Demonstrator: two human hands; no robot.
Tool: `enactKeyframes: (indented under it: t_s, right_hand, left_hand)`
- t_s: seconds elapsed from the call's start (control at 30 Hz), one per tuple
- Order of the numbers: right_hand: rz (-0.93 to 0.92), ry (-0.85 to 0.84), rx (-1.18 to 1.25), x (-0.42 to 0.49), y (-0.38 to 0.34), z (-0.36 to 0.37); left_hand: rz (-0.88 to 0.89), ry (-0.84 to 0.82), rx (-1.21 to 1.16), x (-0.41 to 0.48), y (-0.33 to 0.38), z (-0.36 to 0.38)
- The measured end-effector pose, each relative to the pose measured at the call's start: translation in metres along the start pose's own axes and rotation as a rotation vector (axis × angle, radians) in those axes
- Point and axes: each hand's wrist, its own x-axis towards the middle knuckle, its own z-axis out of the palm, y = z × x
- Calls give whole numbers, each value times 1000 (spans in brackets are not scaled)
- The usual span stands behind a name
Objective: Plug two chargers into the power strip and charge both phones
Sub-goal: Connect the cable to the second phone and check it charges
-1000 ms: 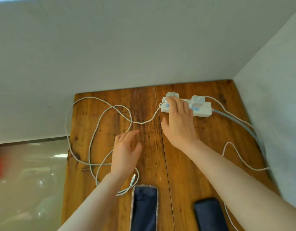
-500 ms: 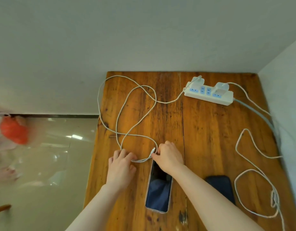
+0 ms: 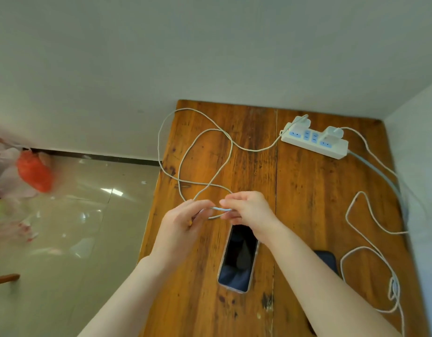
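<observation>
While two white charger blocks sit plugged into the white power strip at the far right of the brown wooden bench, both hands pinch the end of a thin white cable. Left hand and right hand each have their grip clamped on it, well nearer than the strip, just above a silver-edged dark phone. A second dark phone lies right of the first.
</observation>
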Motion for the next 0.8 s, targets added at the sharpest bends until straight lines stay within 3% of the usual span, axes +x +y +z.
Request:
enactKeyframes:
  t_s: [0.13, 0.23, 0.37, 0.43, 0.5, 0.63, 0.8]
  right_hand:
    - [-49, 152, 395, -30, -7, -8]
    - [-55, 335, 544, -51, -4, -22]
    - [-72, 610, 678, -83, 18, -45]
    - [-76, 726, 809, -103, 33, -50]
    - [-84, 803, 903, -122, 50, -49]
    - [-23, 883, 752, -141, 94, -38]
    - [-18, 975, 389, -149, 137, -37]
  left_hand:
    - [69, -146, 171, -14, 8, -11]
    - [119, -197, 312, -24, 2, -23]
    - [87, -496, 504, -44, -26, -38]
    - [-63, -685, 489, -63, -38, -40]
    - [-307, -799, 300, -88, -44, -37]
    - [-376, -807, 224, -115, -45, -16]
    - [-451, -572, 121, -109, -24, 30]
